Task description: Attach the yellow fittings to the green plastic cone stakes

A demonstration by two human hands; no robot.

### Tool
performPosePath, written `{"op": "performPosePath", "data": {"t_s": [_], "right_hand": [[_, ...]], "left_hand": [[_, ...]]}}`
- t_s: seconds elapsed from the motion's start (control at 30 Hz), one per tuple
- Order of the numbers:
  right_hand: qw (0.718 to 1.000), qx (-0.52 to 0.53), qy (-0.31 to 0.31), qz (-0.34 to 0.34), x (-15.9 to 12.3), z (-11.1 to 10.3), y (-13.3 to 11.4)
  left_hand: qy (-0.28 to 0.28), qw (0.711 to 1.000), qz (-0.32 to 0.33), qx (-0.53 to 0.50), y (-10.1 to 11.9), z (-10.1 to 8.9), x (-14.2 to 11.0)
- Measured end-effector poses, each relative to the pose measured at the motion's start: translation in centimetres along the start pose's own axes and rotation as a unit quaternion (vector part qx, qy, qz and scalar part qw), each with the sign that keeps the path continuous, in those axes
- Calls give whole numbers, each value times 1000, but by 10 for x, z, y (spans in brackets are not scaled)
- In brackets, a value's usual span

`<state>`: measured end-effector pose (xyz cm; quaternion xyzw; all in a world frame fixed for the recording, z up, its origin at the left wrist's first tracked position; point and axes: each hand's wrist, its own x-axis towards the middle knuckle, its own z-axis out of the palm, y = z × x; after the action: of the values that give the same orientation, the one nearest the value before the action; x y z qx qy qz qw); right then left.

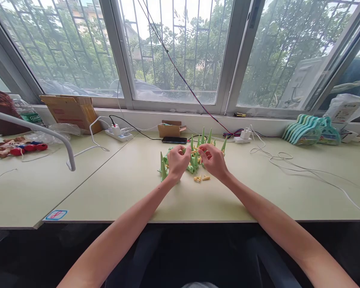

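Note:
My left hand [179,161] and my right hand [213,160] meet above the table, fingertips pinched close together. A small yellow plastic piece [194,152] shows between them, and both hands seem to grip it; its far details are too small to make out. Around and behind the hands lie several green pointed plastic pieces [163,170], spike-like, some upright. Part of this cluster is hidden by my hands. Closer to me, a few loose yellow pieces [206,178] lie on the tabletop [195,204].
Behind the pieces are a phone [174,140] and a small open cardboard box [171,129]. Power strips [119,134] with cables stand along the window sill. Teal hangers [303,130] are at right; a white curved metal arm [55,136], doll parts [16,148] and a larger carton [72,112] are left.

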<state>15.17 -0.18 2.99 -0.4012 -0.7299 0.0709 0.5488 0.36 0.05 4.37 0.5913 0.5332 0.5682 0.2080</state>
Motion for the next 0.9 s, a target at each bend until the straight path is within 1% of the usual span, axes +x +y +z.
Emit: {"op": "performPosePath", "data": {"t_s": [0.23, 0.37, 0.53, 0.63, 0.73, 0.9], "right_hand": [[999, 28, -25, 7, -1, 3, 1], [999, 31, -29, 4, -2, 3, 0], [999, 34, -33, 4, -2, 4, 1], [999, 35, -39, 15, -1, 4, 1], [998, 37, -43, 34, -1, 4, -1], [996, 34, -40, 66, 0, 1, -1]], "left_hand": [[-9, 1000, 8, -5, 2, -1, -2], [-11, 1000, 12, -9, 1, 0, -2], [-26, 999, 12, -21, 0, 1, -2], [-35, 999, 9, -30, 0, 2, -2], [-51, 998, 14, -46, -2, 2, -1], [-97, 991, 38, -81, -3, 2, -2]]}}
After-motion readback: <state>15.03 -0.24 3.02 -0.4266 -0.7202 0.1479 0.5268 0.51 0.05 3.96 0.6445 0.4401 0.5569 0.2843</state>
